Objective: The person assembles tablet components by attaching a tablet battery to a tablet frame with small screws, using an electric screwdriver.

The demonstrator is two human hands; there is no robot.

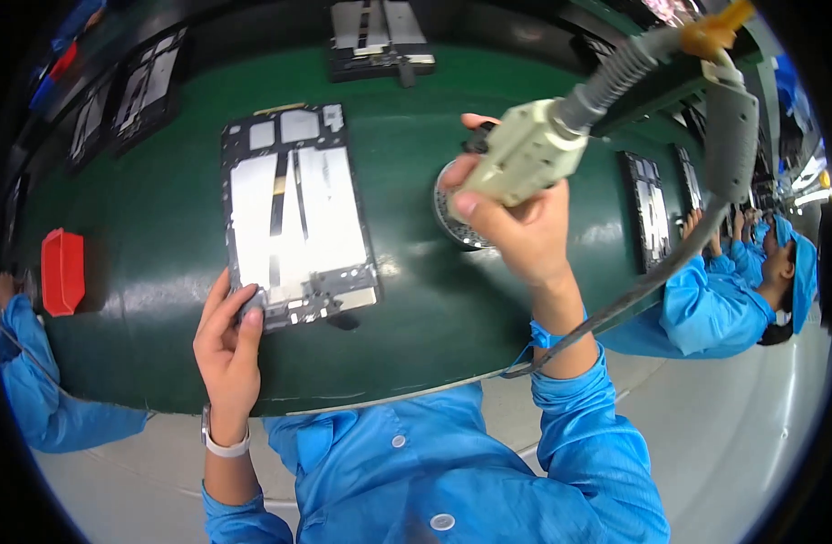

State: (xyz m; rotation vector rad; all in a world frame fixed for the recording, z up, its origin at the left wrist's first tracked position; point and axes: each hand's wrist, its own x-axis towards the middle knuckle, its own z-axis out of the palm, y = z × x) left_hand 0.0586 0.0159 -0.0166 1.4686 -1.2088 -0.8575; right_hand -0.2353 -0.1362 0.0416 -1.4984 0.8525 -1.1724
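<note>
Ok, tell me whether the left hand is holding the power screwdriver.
No: the left hand rests on the lower corner of the open tablet chassis, while the right hand holds the beige power screwdriver.

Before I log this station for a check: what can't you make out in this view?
- Tool tip: hidden behind the right hand and the tool's own body.
- Round dish: mostly covered by that hand; contents too small to tell.
- Panel near corner: covered by the left hand fingers.
- Second panel at the top: cut off by the picture's edge.
- Hose: its upper end leaves the frame.
</note>
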